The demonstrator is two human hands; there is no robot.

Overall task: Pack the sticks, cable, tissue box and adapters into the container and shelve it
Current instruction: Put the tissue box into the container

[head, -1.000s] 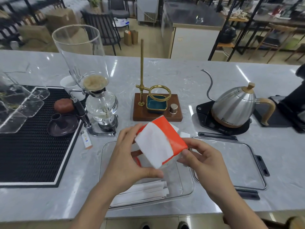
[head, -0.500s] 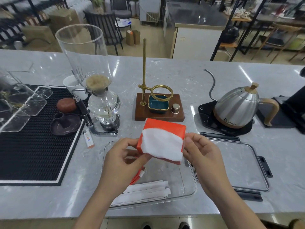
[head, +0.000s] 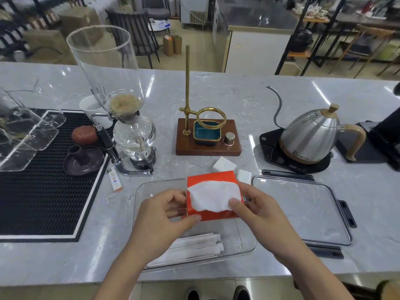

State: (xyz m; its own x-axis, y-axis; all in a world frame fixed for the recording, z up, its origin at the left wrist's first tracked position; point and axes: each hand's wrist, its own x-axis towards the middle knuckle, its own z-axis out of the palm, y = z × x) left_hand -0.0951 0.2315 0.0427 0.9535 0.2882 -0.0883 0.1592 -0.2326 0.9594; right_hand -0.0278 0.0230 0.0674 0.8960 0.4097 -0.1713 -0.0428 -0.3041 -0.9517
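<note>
Held over the clear container [head: 138, 204] on the counter [head: 259, 100], tissue box [head: 211, 179], light and crushable: left hand [head: 164, 215] and right hand [head: 257, 210] grip closed on opposite ends, not the loose tissue.

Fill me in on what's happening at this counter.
A person is packing a clear container on the marble counter. Both hands, left hand and right hand, hold an orange tissue box over it, a white tissue showing on top. Paper-wrapped sticks already lie inside. Two white adapters wait on the counter behind, and the lid lies to the right.
</note>
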